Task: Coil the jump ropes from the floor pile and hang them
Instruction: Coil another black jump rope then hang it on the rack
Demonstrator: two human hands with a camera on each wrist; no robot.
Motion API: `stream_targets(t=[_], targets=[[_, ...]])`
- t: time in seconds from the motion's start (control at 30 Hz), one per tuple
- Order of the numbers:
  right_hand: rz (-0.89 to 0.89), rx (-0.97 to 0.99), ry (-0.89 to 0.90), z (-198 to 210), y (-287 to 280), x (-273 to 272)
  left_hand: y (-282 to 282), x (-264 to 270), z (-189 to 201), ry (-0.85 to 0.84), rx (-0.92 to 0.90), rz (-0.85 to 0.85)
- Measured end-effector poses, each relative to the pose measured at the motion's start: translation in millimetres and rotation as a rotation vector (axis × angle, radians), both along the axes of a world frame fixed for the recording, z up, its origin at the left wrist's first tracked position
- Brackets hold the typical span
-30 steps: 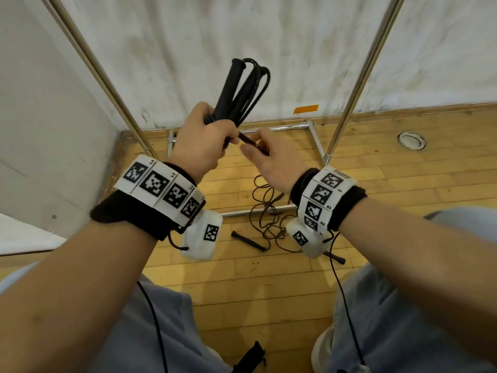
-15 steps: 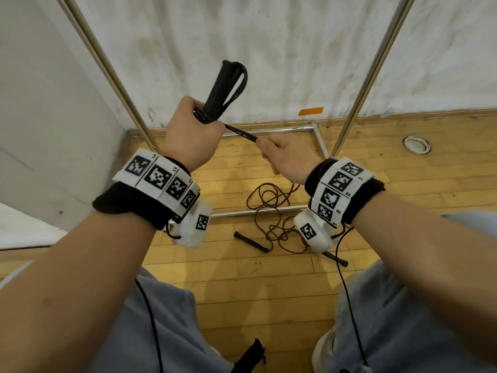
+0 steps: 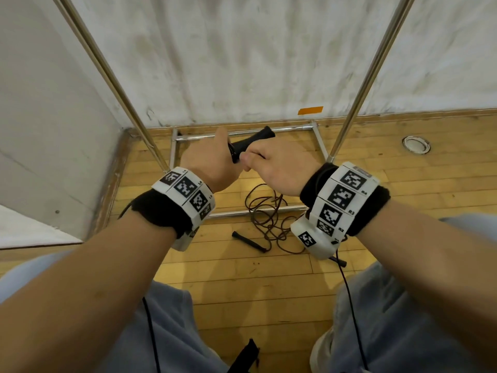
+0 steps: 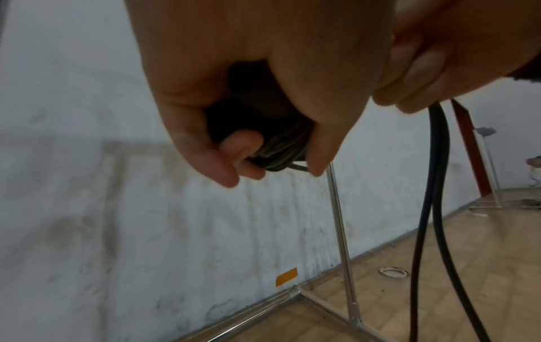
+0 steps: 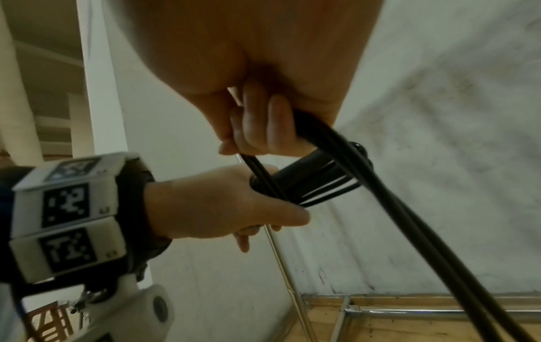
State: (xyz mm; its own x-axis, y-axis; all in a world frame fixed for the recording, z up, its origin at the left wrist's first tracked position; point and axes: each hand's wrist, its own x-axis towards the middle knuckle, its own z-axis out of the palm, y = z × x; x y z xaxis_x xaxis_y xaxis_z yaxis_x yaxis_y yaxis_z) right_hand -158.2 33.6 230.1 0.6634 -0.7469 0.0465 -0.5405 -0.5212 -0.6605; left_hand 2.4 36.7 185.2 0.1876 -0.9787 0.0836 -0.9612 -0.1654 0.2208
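The left hand is curled round the black jump rope, its handles bundled with several turns of cord; only the handle end pokes out past the knuckles in the head view, and the wound cord inside the fist shows only from the left wrist camera (dark and a little blurred there). The right hand, touching the left one, is closed on a doubled strand of the same rope, which runs out below the fingers and off the lower edge of the right wrist picture, so its end cannot be seen.

Both hands are held above the metal rack, over its floor frame and between its two upright poles, whose tops are cut off by the picture edge. A second jump rope, brownish cord in a loose tangle, lies on the wooden floor across the rack's near bar; one dark handle lies just in front of that bar, while the other is mostly hidden behind the right wrist camera. A strip of orange tape sits on the wall behind the rack, and a round floor fitting lies to the rack's right.
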Motion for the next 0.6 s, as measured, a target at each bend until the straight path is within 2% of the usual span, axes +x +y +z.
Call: stream_targets(t=[0.2,0.3,0.43,0.6], targets=[[0.042,0.0,0.088,2,4,-2,-3,-6,-6,-0.026,0.062,-0.046],[0.039,-0.029,0.107,6,-2,-8,0,-6,-10,-0.103,0.075,-0.045],[-0.09,-0.16,0.038,13,-19,-21,9,-12,-16,-0.184,0.083,-0.165],[-0.244,-0.134,-0.007,8,-39,-29,19,-25,-13,-0.11,-0.037,-0.356]])
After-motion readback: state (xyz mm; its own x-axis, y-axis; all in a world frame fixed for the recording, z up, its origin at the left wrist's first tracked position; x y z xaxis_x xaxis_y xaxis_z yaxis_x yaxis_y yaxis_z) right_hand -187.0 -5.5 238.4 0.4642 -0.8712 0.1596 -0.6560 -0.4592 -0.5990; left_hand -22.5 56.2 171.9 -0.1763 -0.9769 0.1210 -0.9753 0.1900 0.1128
